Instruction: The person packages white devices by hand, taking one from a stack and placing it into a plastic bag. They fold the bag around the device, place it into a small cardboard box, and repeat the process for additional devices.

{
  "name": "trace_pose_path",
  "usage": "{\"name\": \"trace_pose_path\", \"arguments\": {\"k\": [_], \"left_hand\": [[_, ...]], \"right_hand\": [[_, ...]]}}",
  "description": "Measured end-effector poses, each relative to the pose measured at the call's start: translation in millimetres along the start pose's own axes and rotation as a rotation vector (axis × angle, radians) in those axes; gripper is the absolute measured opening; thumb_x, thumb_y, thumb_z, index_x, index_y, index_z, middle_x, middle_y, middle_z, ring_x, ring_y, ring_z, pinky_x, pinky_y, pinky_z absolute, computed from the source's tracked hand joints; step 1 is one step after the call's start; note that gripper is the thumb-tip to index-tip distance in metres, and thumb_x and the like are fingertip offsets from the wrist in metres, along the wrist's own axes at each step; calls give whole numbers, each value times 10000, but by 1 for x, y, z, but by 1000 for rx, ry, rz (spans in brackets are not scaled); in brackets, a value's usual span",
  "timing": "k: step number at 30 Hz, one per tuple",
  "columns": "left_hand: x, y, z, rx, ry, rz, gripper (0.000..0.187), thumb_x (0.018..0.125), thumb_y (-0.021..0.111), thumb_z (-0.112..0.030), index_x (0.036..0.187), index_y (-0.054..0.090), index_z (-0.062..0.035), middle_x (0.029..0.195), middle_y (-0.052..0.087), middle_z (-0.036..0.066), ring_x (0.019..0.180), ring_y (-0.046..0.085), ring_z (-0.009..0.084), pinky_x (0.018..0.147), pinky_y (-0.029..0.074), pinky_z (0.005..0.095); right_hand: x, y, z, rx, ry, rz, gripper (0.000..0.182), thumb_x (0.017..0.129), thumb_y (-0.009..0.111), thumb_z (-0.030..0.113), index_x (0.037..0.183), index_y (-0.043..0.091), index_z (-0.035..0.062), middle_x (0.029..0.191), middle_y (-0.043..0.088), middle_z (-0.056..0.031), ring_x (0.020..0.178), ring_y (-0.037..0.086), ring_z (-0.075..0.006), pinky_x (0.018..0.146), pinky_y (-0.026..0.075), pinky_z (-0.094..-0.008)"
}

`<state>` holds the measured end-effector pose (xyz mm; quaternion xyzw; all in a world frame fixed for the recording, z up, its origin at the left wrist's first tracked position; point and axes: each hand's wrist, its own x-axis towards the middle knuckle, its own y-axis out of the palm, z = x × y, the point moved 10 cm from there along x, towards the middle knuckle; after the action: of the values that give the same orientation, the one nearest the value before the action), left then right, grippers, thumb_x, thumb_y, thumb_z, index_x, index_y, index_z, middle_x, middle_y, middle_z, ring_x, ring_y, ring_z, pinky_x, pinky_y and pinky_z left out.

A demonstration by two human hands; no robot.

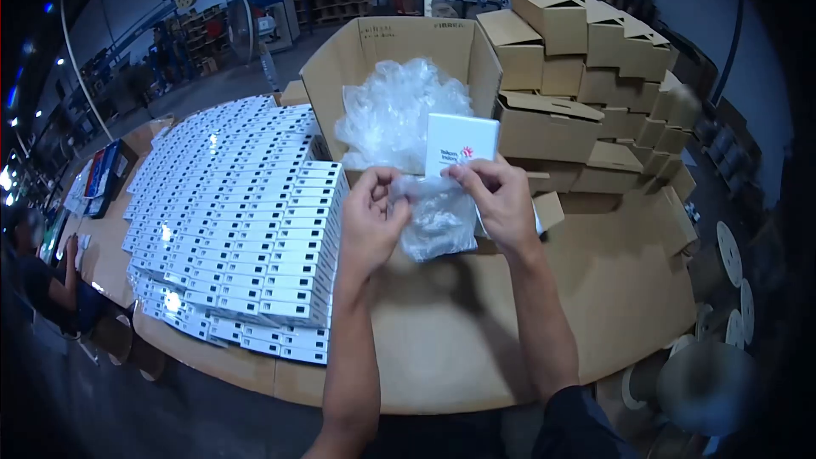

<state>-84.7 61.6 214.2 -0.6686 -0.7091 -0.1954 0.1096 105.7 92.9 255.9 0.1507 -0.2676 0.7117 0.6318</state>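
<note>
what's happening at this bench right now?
A person stands at a wooden table, both hands raised over it. The left hand and right hand pinch a clear plastic bag, with a small white box held at the bag's top edge. Behind them sits an open carton stuffed with crumpled plastic. Rows of flat white boxes cover the table to the left; folded brown cardboard boxes are stacked on the right. Another person sits at far left.

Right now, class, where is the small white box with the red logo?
In the head view, the small white box sits centre frame, held up by the right hand over a clear plastic bag, just in front of the open cardboard carton.
</note>
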Motion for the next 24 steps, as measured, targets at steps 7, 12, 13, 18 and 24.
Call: {"name": "trace_pose_path", "arguments": {"k": [7, 12, 13, 18, 24], "left_hand": [[-172, -7, 35, -167, -177, 72, 353, 916, 565, 100, 1261, 522, 34, 1102, 579, 86, 880, 608, 97, 780, 520, 236], [-199, 25, -70, 729, 586, 240, 316, 777, 785, -13, 1069, 668, -46, 1309, 619, 138, 1076, 638, 293, 923, 528, 394], [-204, 33, -68, 740, 599, 337, 307, 688, 843, -118, 951, 692, -69, 1341, 644, 109, 1197, 594, 363, 989, 503, 443], [-209, 10, -20, 462, 204, 294, 199, 821, 802, -71, 918, 635, -24, 1088, 727, 83, 1056, 667, 241, 901, 536, 364], [-256, 1, 64, -85, -455, -51, 110, 996, 700, -84, 1045, 688, 14, 941, 712, 29, 833, 632, 90, 760, 523, 266]], "right_hand": [[-148, -23, -50, 292, 380, -233, 221, 994, 723, 195, 951, 798, -8, 878, 670, -42, 790, 603, -105, 700, 484, -298], [-237, 20, -52, 550, 690, -183, 257, 1010, 705, 206, 949, 771, -35, 871, 715, -55, 804, 618, -96, 738, 497, -263], [-247, 28, -46, 534, 734, -154, 256, 1012, 702, 203, 944, 773, -34, 873, 717, -55, 802, 621, -96, 751, 494, -257], [-276, 35, -52, 572, 737, -54, 335, 1042, 662, 238, 1208, 723, -47, 1053, 718, -87, 991, 648, -119, 858, 518, -259], [-295, 34, -25, 554, 518, 66, 596, 888, 849, 199, 1367, 617, -67, 1397, 519, -127, 1302, 547, -221, 1080, 475, -343]]}}
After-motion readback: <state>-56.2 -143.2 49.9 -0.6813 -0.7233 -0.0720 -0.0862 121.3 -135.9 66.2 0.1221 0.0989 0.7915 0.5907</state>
